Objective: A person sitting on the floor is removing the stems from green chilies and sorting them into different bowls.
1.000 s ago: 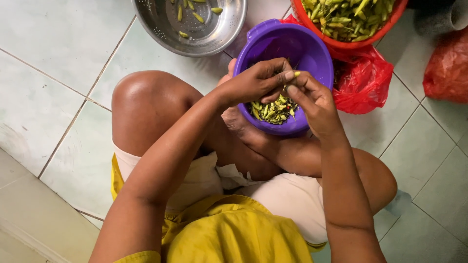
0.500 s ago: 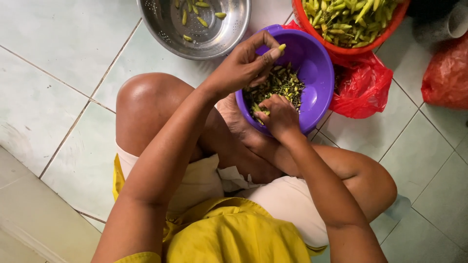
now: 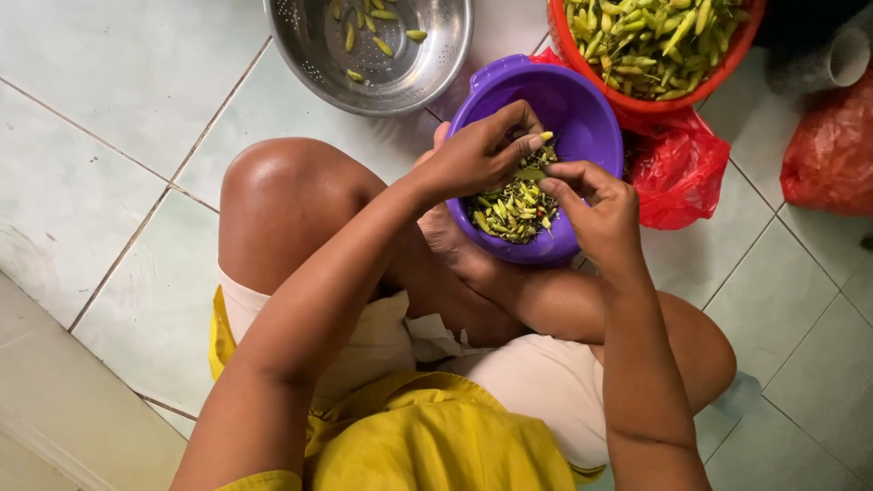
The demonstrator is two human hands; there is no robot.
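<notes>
Small pale green chili (image 3: 544, 137), slim and pointed, pinched in left hand (image 3: 477, 156) grip over purple bowl (image 3: 582, 100), right hand (image 3: 596, 205) at four o'clock, fingers curled narrow, seemingly empty.

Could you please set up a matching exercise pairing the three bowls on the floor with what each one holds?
Things:
1. steel bowl
2. purple bowl
3. red basin

Contents:
a. heaped full of green chillies
b. a small pile of trimmed bits, with both hands over it
c. only a few loose chillies on its bottom

Pairs: 1-c, 2-b, 3-a. The left hand and the right hand meet above the purple bowl, pinching a small chilli between their fingers.
</notes>
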